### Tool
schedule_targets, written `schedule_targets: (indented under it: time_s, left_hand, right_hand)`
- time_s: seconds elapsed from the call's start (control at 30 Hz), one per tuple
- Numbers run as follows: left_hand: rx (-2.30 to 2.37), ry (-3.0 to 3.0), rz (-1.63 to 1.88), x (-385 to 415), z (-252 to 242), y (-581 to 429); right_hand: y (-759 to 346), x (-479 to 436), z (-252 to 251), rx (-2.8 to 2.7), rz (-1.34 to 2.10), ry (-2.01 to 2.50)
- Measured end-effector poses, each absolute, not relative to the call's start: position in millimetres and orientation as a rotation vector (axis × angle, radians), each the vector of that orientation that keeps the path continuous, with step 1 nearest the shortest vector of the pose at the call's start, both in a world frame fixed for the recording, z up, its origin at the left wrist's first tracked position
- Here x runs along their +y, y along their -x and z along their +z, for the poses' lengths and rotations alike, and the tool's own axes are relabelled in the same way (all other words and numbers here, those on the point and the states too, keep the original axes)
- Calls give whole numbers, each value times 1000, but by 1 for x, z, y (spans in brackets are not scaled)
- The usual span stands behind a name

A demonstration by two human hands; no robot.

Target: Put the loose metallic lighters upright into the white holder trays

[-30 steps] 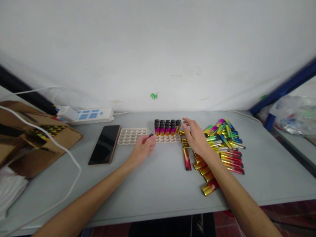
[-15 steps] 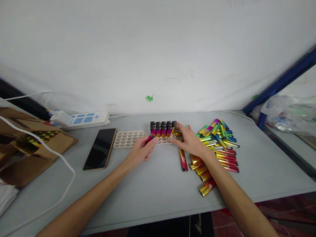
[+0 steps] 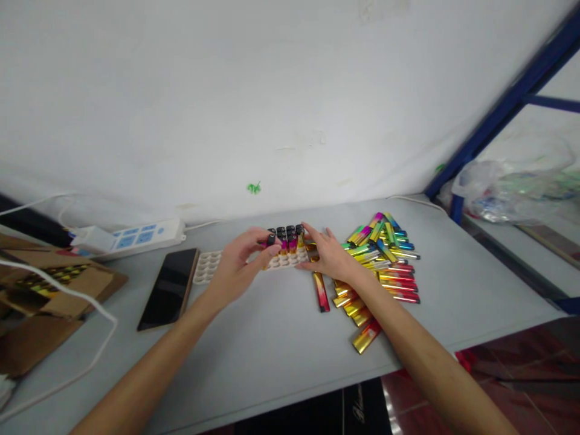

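Observation:
My left hand (image 3: 238,263) is closed in a pinch on a lighter (image 3: 270,240) with a black top, held over the left part of a white tray (image 3: 285,261) with round-edged slots. Several purple-and-gold lighters (image 3: 292,241) stand upright in rows in that tray, black tops up; its front slots show bare. The thumb and index finger of my right hand (image 3: 330,257) clasp the tray's right end, beside the last lighters. Under and beyond this hand spreads a pile of shiny multicoloured lighters (image 3: 385,248). One red-and-gold lighter (image 3: 321,293) lies apart, nearer me.
A second slotted tray (image 3: 208,266) lies left of my left hand, beside a black phone (image 3: 168,290). Farther left are a power strip (image 3: 147,235), an opened cardboard box (image 3: 58,290) and a white cable (image 3: 97,311). Plastic bags (image 3: 507,187) sit beyond the blue frame (image 3: 502,115).
My left hand has lifted the lighter from in front of the tray to above its left rows. The right hand stays at the tray's right end. The view has turned slightly right.

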State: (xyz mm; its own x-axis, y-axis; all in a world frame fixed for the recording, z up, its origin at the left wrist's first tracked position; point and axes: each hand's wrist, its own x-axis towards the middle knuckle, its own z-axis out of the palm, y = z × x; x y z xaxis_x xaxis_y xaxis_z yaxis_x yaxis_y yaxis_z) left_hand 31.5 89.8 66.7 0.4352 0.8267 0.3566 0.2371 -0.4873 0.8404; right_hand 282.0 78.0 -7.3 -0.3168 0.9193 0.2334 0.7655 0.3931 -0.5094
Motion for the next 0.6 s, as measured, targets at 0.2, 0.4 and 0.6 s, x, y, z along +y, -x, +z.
schedule_targets:
  time_s: [0.2, 0.4, 0.6]
  left_hand:
    - [847, -2357, 1023, 104, 83, -63]
    - [829, -2590, 929, 124, 63, -79]
    - [721, -2755, 769, 140, 52, -77]
  right_hand:
    - [-283, 79, -10, -2185, 414, 1418]
    - [-292, 81, -11, -2187, 427, 1333]
    - [-306, 81, -4, -2197, 399, 1343]
